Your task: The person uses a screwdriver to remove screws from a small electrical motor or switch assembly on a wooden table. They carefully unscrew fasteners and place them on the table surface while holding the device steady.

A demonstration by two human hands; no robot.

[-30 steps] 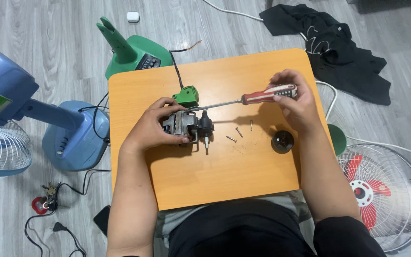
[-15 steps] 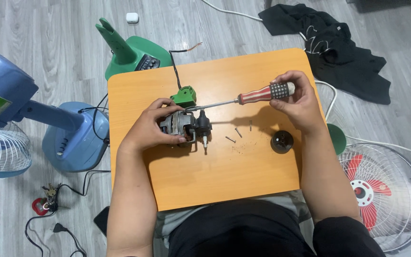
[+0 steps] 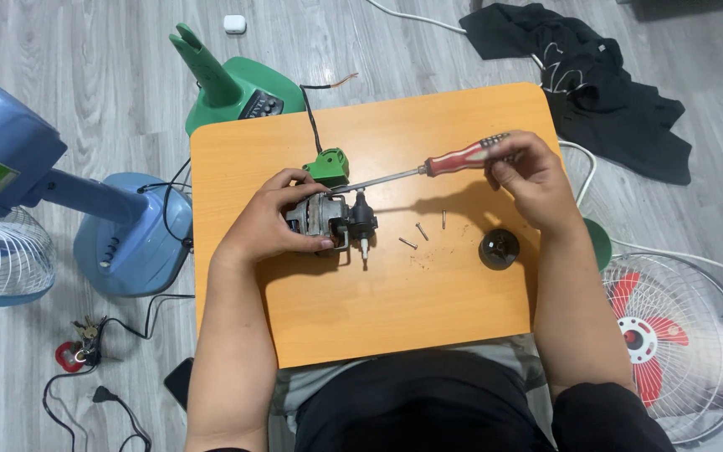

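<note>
Left hand [image 3: 274, 222] steadies fan motor [image 3: 328, 222]; right hand [image 3: 529, 180] apparently drives screwdriver [image 3: 428, 170].

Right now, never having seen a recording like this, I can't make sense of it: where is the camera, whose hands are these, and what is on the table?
The camera sits on a person's head and looks down, so both arms are that person's own. They sit at a small orange table. The left hand grips a small fan motor with a black front part; a green piece lies just behind it. The right hand holds a red-handled screwdriver, its tip at the motor. Three loose screws and a black round knob lie on the table. Fan parts stand on the floor around it.
</note>
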